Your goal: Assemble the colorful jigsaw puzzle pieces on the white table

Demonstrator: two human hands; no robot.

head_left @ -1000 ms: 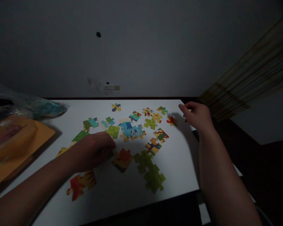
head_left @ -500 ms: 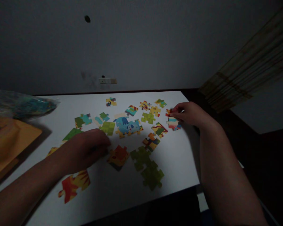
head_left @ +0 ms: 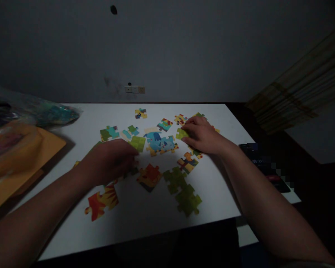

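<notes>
My right hand (head_left: 199, 134) reaches over the upper right group of jigsaw pieces. Its thumb and fingertips close around the edge of a light green puzzle piece (head_left: 181, 134) lying on the table. My left hand (head_left: 111, 160) hovers low at the left with curled fingers, and shadow hides what its fingertips hold. Between the hands lies a joined blue elephant section (head_left: 159, 143). An orange-red animal piece (head_left: 149, 177) is just right of my left fingertips. Joined green pieces (head_left: 182, 190) and a red-and-yellow striped pair (head_left: 102, 201) lie nearer to me.
On the white table (head_left: 156, 227), an orange packet (head_left: 41, 156) and a clear plastic bag (head_left: 58, 113) occupy the left side. More loose pieces, such as a yellow one (head_left: 141, 113), are toward the back. A dark device (head_left: 264, 167) lies beyond the right edge.
My right hand has moved left from the pieces at the right edge to the light green piece. My left hand stays curled in nearly the same place. The view has shifted slightly.
</notes>
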